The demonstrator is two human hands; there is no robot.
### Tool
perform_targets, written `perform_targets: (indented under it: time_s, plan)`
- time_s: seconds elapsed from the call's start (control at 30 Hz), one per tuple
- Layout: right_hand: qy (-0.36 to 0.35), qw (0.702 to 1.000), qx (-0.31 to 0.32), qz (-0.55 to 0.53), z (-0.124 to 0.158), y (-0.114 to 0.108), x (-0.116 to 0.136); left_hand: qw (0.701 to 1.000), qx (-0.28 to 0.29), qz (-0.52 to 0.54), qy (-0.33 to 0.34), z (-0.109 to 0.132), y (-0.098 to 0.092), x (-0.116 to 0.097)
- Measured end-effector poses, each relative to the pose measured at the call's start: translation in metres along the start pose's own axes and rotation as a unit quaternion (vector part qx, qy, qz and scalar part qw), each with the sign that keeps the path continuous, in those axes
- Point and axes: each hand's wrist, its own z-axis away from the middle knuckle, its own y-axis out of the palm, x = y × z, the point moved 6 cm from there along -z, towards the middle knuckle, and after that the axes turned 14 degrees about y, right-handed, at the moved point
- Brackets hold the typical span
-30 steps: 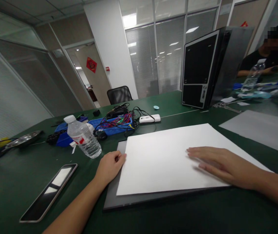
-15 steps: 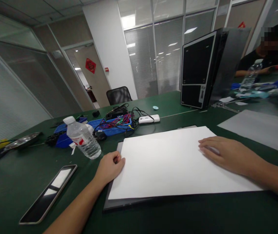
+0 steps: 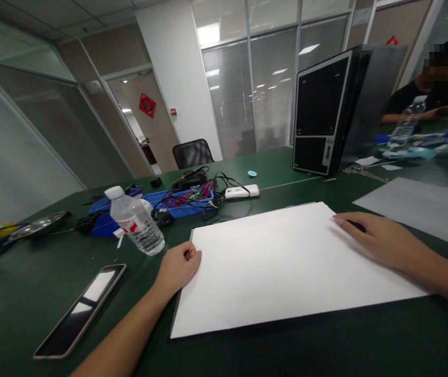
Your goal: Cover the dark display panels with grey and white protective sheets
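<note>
Green table (image 3: 15,296) is bearing a dark board (image 3: 173,317), paper (image 3: 259,269) lying over it. Left hand (image 3: 178,267) is resting curled at the paper's left edge; right hand (image 3: 384,241) is extending over the right, fingers narrow. Whether either is gripping cannot be told.

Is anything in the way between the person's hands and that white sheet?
Nothing visible: the left hand is at the left edge of the white sheet, the right hand at its right edge. The plastic bottle stands off to the left.
</note>
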Motion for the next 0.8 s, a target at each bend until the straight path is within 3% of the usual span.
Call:
perform_targets:
  time_s: [0.13,0.3,0.4,0.8]
  plan:
    - [0.057,0.998,-0.004,0.035,-0.018,-0.002,-0.019,1.0,-0.009,0.0,0.002,0.0,-0.001,0.002]
    - [-0.05,0.998,0.024,0.005,-0.017,0.007,-0.012,1.0,-0.012,-0.005,-0.001,0.0,-0.002,0.002]
    - [-0.072,0.997,0.031,-0.004,-0.015,0.011,-0.01,1.0,-0.016,-0.014,-0.001,0.002,-0.003,0.0]
    - [0.021,1.0,-0.008,0.008,-0.019,-0.009,-0.02,0.998,0.004,-0.021,0.055,0.0,-0.005,-0.016]
